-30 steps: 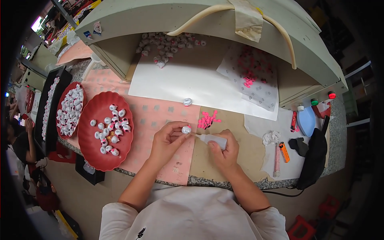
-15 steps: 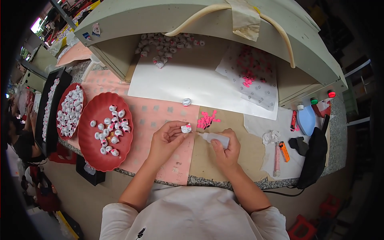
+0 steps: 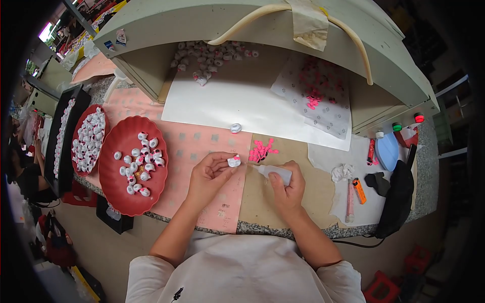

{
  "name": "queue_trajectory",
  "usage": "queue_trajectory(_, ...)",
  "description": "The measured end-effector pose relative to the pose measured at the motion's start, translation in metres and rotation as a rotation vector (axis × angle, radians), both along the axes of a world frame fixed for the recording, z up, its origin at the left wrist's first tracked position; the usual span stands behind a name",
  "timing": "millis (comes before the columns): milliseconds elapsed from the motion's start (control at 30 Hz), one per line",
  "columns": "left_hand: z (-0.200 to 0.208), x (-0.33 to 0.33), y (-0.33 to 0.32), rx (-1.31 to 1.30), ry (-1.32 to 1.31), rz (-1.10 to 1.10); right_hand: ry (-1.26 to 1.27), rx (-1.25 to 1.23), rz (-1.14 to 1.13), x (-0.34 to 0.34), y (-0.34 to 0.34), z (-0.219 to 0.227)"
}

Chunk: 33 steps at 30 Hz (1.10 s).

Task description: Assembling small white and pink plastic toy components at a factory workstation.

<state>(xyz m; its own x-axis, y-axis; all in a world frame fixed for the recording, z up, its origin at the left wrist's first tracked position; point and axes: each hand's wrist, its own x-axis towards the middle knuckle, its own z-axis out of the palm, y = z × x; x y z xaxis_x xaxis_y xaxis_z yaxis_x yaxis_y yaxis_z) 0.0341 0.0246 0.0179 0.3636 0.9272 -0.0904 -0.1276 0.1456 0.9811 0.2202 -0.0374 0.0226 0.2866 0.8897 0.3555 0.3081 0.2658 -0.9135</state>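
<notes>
The left hand pinches a small white piece between its fingertips, above the pink mat on the worktop. The right hand is closed around a white glue bottle. The bottle lies nearly level; its long axis runs left-right and its nozzle points left, to the piece. Pink bits lie just behind.

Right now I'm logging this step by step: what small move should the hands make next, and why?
Probably bring the small bottle's tip the last bit to the white piece. The left hand pinches the piece, the right hand aims the small bottle at it, and a narrow gap seems left.
</notes>
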Motion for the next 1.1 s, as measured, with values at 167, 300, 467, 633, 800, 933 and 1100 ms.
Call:
queue_trajectory(167,0.001,-0.002,-0.002,-0.016,-0.016,0.020,-0.002,-0.001,0.036,-0.001,-0.003,0.000)
queue_trajectory(300,0.002,-0.002,-0.001,0.004,-0.010,0.061,0.122,-0.086,0.081,-0.004,0.001,0.000)
queue_trajectory(467,0.002,-0.014,0.005,-0.072,-0.094,0.067,0.414,-0.156,-0.015,0.016,0.011,-0.007)
queue_trajectory(633,0.012,-0.026,0.006,-0.069,-0.115,0.098,-0.171,-0.311,0.086,0.016,0.026,0.017)
queue_trajectory(800,0.028,-0.057,-0.015,-0.074,-0.088,0.056,-0.510,-0.214,0.214,-0.026,0.017,0.056)
queue_trajectory(933,0.043,-0.072,-0.043,-0.128,-0.297,-0.059,-0.579,-0.234,0.153,-0.050,-0.020,0.088)
queue_trajectory(1100,0.054,-0.093,-0.066,-0.077,-0.235,-0.009,-0.537,-0.199,0.216,-0.074,-0.046,0.095)
